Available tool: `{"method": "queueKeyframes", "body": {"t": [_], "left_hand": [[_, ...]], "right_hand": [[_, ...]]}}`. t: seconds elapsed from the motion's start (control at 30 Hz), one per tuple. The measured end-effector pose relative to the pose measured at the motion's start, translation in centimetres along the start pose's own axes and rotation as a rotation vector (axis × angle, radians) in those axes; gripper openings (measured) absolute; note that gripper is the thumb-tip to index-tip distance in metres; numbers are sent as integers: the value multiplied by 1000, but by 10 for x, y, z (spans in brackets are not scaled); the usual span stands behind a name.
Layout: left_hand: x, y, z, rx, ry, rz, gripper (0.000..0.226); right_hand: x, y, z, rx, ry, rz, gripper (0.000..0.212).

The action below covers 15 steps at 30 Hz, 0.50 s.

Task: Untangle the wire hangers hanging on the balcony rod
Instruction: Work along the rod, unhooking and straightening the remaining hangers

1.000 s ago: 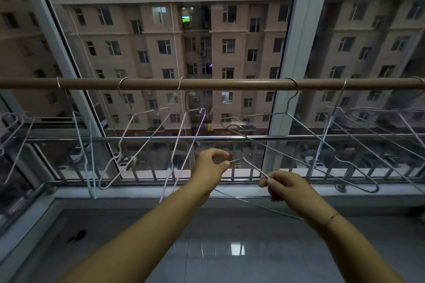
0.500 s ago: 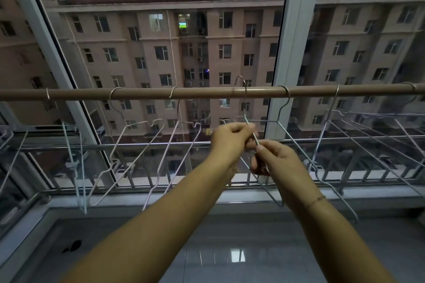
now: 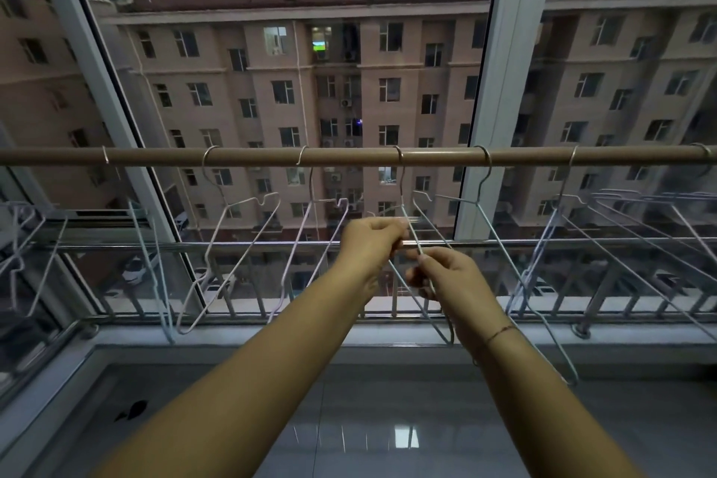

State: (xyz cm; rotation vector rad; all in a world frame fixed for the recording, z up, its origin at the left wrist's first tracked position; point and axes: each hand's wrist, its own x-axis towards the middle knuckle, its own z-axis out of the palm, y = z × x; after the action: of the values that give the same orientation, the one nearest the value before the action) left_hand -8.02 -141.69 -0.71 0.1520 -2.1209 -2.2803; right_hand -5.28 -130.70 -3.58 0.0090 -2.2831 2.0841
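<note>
Nearest the camera, two bare forearms reach out over the glossy tiled balcony floor [image 3: 349, 419]. The right hand [image 3: 446, 275] is lower and closer, with thumb and fingertips pinched on the thin wire of one wire hanger [image 3: 402, 186]. The left hand [image 3: 372, 241], just above and to the left, has its fingers curled round the same hanger near its shoulder bend. Both hands are clamped on it and almost touch each other.

This hanger is hooked over the balcony rod [image 3: 252, 156], and its long lower loop dangles below the right wrist. Its wires cross those of the neighbouring hanger [image 3: 487, 159] just to the right. I cannot tell whether the two are actually caught together.

The wire should be very light and springy. It will likely flex and twist under a pinch, and the coated surface looks smooth enough to slip. I would grip close to the neck or a shoulder corner, where the wire is stiffest, and steady the far arm with the other hand. A hard tug could swing the hook off the rod or bend the frame.

More hangers [image 3: 209, 155] hang spaced to the left, and a crowded overlapping cluster [image 3: 620, 202] lies to the right. Beyond are the metal railing [image 3: 271, 244], the glass and an apartment block [image 3: 271, 109].
</note>
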Motion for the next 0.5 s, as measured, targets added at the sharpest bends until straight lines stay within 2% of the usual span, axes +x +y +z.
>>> {"method": "queueKeyframes", "body": {"t": [0.13, 0.2, 0.27, 0.37, 0.5], "left_hand": [[-2, 3, -17, 43, 16, 49, 20], [-5, 8, -26, 44, 41, 94, 21], [-6, 14, -38, 53, 86, 161, 20], [-3, 19, -65, 139, 237, 279, 26], [8, 11, -96, 216, 282, 302, 29]], "right_hand": [[-3, 4, 0, -119, 103, -69, 16], [-7, 4, -1, -215, 212, -181, 29], [-16, -5, 3, -257, 290, -358, 33], [-23, -15, 24, -216, 193, -465, 29], [-16, -5, 68, -210, -4, -297, 26]]}}
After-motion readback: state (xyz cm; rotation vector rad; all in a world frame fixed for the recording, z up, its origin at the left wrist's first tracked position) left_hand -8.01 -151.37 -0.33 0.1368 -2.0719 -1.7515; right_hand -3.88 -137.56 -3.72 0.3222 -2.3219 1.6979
